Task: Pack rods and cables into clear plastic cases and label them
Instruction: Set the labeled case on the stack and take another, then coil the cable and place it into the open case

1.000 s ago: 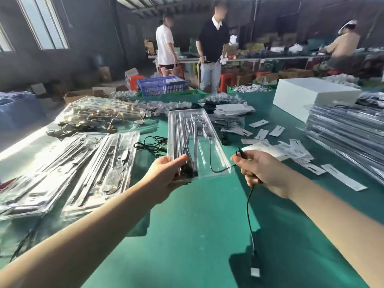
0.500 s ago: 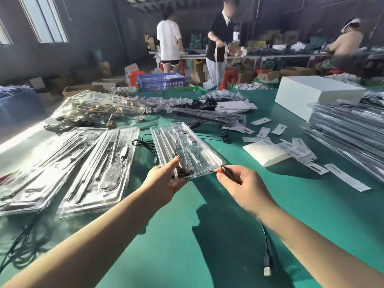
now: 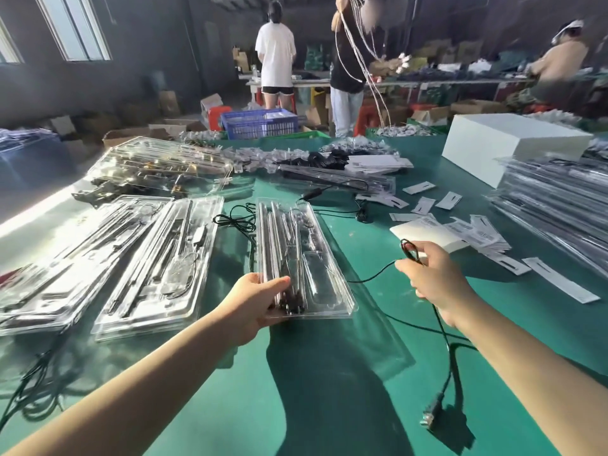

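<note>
Strong daylight enters from windows at upper left, glaring white off the clear plastic cases and casting dark arm shadows on the green table, while distant workers are motion-blurred and edges bend outward.

Packing workshop: long green worktable, stacked clear cases, cardboard boxes, workers at benches.

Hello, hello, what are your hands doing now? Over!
Left hand grips clear case by its near end. Right hand pinches black cable, plug end dangling. Nothing blocking.
</note>
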`<state>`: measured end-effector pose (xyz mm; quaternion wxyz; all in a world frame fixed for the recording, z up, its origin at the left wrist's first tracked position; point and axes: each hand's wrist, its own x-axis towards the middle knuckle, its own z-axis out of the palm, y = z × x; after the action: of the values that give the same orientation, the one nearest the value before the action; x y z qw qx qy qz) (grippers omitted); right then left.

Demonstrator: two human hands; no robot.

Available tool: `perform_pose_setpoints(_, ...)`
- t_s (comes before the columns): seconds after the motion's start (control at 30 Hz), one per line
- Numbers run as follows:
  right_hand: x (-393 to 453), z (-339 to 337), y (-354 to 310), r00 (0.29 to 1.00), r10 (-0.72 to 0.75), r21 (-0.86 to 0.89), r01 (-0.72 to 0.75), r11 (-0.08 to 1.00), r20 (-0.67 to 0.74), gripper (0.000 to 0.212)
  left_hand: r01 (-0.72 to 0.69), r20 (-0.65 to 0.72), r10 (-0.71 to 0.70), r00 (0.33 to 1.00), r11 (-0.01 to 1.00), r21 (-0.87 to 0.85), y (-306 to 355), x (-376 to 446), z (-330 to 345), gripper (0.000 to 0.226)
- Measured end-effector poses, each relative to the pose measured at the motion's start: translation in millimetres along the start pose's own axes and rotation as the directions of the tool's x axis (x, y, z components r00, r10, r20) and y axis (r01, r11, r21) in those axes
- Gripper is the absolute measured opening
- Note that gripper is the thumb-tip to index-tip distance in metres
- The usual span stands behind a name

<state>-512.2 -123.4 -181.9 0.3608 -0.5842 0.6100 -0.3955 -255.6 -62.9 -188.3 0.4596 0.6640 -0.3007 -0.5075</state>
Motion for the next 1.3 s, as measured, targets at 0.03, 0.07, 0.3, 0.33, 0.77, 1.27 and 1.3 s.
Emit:
perform_pose_setpoints(0.03, 2, -3, -4, 0.996, 0.042, 0.113, -0.051, 0.992, 0.077, 0.021, -0.044, -0.026, 0.049, 0.998, 0.984, 0.171, 0, -1, -3, 0.021)
perform_pose_setpoints(0.07, 6, -5, -7, 0.991, 0.026, 0.146, -0.045, 0.988, 0.132, 0.026, -0.088, -0.046, 0.115, 0.992, 0.915, 0.393, 1, -2, -6, 0.031)
perform_pose_setpoints(0.3, 11, -8, -54, 0.869, -0.443, -0.238, 0.488, 0.84, 0.221, 0.045, -0.486, 0.354, 0.65, 0.673, 0.027, 0.874, 33, -4, 6, 0.092)
perform_pose_setpoints(0.33, 11, -5, -61, 0.845, -0.471, -0.25, 0.528, 0.812, 0.254, 0.045, -0.625, 0.452, 0.698, 0.556, -0.009, 0.781, 39, -4, 20, 0.096)
perform_pose_setpoints(0.77, 22, -2, -21, 0.885, -0.447, -0.067, 0.442, 0.894, -0.132, 0.01, -0.489, 0.181, 0.456, 0.871, 0.84, 0.237, 35, 20, 93, 0.023)
perform_pose_setpoints(1.27, 0, 35, 8, 0.916, -0.262, 0.3, 0.353, 0.886, -0.304, 0.014, -0.71, 0.142, 0.696, 0.703, 0.684, 0.168, 5, 26, 109, 0.025)
perform_pose_setpoints(1.3, -1, 36, 11, 0.91, -0.278, 0.252, 0.359, 0.898, -0.308, 0.016, -0.658, 0.154, 0.647, 0.747, 0.752, 0.029, 6, 25, 111, 0.025)
